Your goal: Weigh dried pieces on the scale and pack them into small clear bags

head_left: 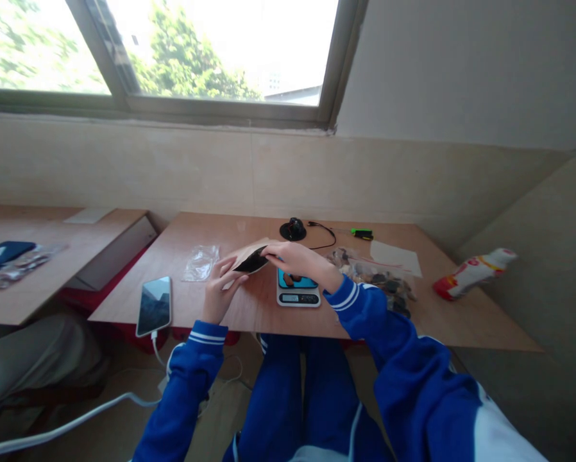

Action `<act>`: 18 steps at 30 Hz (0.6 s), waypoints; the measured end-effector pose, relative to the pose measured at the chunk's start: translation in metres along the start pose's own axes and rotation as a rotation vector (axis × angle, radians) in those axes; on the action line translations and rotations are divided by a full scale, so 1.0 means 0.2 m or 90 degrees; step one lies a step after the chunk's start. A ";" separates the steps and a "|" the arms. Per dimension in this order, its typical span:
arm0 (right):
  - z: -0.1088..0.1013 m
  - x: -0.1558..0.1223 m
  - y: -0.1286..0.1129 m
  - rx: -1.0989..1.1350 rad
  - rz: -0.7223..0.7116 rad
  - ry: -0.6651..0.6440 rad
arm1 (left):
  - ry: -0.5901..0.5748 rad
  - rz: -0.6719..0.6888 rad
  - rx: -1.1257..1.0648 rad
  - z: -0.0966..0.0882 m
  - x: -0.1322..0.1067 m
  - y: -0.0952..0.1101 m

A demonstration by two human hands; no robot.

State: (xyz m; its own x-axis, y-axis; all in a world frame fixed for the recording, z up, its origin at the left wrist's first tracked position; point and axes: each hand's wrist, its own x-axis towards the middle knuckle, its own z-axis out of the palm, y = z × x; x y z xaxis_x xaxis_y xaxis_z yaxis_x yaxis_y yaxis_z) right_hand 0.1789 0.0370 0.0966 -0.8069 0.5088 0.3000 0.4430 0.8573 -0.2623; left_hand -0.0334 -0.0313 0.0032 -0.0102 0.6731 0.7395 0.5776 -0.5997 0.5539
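Fingers of the left hand (220, 289) and right hand (297, 262) pinch a paper pouch (252, 256) just left of the scale (298, 296), and one slip could spill it

no legible text, digital scale display (297, 298) too small

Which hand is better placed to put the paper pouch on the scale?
Probably the right hand: it lies on the kraft pouch, directly above the digital scale; the left hand holds the pouch's other end, further off.
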 end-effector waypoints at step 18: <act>0.25 -0.59 0.18 -0.022 0.231 0.177 | 0.074 -0.155 0.107 0.05 0.22 0.00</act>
State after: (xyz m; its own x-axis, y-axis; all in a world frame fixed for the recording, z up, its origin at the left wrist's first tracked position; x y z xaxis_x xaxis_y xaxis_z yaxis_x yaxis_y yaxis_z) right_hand 0.2714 0.0047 0.0065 -0.4645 0.7740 0.4303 0.6938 0.6200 -0.3663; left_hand -0.0258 0.0021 0.0323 -0.2514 0.7286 0.6371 0.6731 -0.3414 0.6561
